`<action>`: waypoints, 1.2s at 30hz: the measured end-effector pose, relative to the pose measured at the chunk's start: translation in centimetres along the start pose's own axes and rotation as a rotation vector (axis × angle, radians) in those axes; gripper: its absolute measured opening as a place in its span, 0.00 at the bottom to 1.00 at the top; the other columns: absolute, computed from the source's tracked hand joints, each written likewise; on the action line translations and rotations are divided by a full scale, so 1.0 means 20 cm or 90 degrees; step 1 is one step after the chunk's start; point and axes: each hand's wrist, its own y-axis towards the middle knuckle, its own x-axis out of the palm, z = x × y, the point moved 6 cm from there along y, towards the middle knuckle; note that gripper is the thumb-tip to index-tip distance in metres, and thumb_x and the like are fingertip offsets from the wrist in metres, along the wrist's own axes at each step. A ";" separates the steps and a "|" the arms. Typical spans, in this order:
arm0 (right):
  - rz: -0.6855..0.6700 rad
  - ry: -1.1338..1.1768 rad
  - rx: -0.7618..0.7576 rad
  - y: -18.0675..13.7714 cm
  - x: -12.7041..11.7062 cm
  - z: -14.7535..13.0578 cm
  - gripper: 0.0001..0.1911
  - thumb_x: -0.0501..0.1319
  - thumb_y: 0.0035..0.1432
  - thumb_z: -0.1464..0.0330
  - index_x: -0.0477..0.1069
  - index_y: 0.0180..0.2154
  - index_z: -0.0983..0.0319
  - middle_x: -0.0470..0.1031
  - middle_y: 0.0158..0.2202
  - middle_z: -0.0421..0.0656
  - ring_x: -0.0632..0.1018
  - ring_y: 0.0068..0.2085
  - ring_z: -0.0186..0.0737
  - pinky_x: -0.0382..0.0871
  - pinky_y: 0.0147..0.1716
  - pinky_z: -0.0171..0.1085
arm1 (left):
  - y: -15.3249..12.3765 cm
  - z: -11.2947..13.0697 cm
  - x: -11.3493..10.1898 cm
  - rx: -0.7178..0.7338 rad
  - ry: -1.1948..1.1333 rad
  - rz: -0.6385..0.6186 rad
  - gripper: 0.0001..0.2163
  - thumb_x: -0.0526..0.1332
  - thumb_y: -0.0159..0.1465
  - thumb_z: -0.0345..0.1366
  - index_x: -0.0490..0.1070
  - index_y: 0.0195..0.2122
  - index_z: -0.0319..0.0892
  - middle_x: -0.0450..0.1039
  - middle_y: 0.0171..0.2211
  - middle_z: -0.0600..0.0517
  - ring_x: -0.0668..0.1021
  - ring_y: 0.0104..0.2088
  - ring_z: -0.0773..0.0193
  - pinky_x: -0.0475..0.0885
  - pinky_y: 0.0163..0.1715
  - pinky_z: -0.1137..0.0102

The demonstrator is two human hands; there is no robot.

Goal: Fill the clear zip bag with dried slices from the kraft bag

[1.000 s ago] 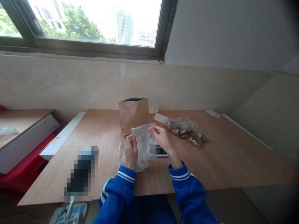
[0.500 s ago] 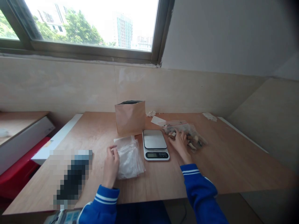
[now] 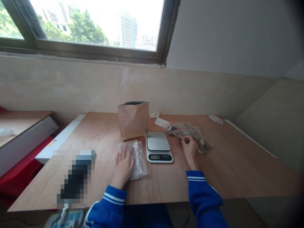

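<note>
My left hand [image 3: 123,164] lies with its fingers spread on a stack of clear zip-lock bags [image 3: 140,163]. My right hand [image 3: 190,148] is closed in a pinch at the near edge of a filled zip-lock bag [image 3: 190,131], which holds brown and pale pieces I cannot name. Other filled bags lie under or beside it, partly hidden by the hand. Between my hands stands a white kitchen scale [image 3: 158,145] with a bare metal plate. Behind the stack, a brown paper pouch [image 3: 133,120] stands upright with its top open.
A white card [image 3: 161,122] lies behind the scale. Crumpled white scraps [image 3: 155,115] sit by the wall, with more white scraps [image 3: 215,119] at the back right. A blurred-out dark object [image 3: 77,177] lies on the table at the left.
My left hand has moved right and flattened onto the stack of clear bags. My right hand has shifted slightly right and its fingers have drawn into a pinch at the filled bag.
</note>
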 end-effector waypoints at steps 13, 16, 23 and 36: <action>0.004 0.671 0.268 -0.43 -0.40 -0.52 0.19 0.67 0.50 0.55 0.73 0.38 0.62 0.80 0.34 0.45 0.81 0.34 0.43 0.73 0.30 0.35 | 0.07 0.26 -0.22 0.037 -0.501 -0.057 0.20 0.48 0.71 0.41 0.65 0.60 0.44 0.66 0.61 0.43 0.67 0.62 0.55 0.58 0.63 0.54; -0.153 0.726 0.299 -0.50 -0.31 -0.59 0.20 0.67 0.49 0.53 0.73 0.38 0.61 0.80 0.32 0.45 0.81 0.31 0.44 0.73 0.28 0.37 | 0.03 0.43 -0.35 0.067 -0.668 -0.180 0.16 0.52 0.69 0.45 0.71 0.51 0.43 0.76 0.45 0.45 0.77 0.43 0.60 0.72 0.44 0.67; -0.009 0.518 0.203 -0.57 -0.31 -0.56 0.26 0.56 0.61 0.50 0.68 0.52 0.61 0.72 0.56 0.53 0.76 0.52 0.47 0.72 0.47 0.43 | -0.01 0.51 -0.29 -0.040 -0.851 -0.208 0.14 0.55 0.67 0.48 0.62 0.32 0.43 0.64 0.21 0.58 0.67 0.20 0.70 0.63 0.23 0.74; -0.382 0.629 0.020 -0.73 -0.23 -0.88 0.16 0.57 0.64 0.57 0.76 0.43 0.59 0.80 0.45 0.47 0.81 0.45 0.45 0.76 0.45 0.39 | -0.02 0.46 -0.25 -0.123 -0.827 -0.090 0.19 0.52 0.66 0.54 0.67 0.34 0.42 0.70 0.30 0.51 0.73 0.31 0.63 0.71 0.33 0.71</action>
